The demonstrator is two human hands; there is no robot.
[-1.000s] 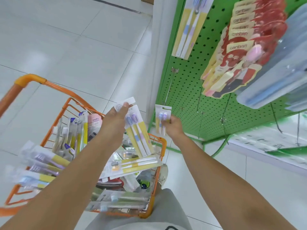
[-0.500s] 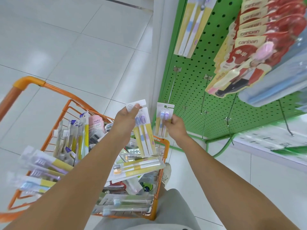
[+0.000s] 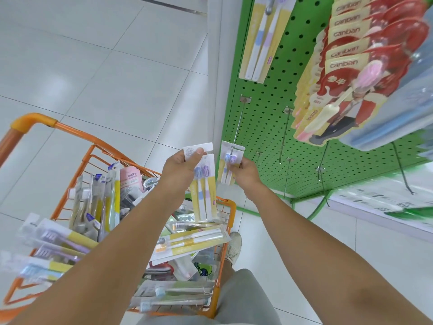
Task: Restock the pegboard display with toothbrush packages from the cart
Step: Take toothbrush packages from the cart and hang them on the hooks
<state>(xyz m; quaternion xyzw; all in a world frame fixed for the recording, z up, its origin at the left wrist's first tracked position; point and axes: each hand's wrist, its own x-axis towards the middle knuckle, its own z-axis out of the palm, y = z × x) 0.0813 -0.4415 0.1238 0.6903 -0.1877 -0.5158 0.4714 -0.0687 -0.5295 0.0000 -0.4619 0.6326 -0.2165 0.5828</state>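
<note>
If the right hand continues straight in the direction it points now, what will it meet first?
Probably the long metal peg. The right hand holds a toothbrush package whose top already overlaps the peg's tip, with the green pegboard behind. Depth is unclear from this view.

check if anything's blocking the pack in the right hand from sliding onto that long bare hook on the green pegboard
Nothing visible blocks it. The right hand holds the toothbrush pack with its top at the tip of the bare hook, and the rod is empty up to the pegboard. The left hand holds its packs off to the side.
</note>
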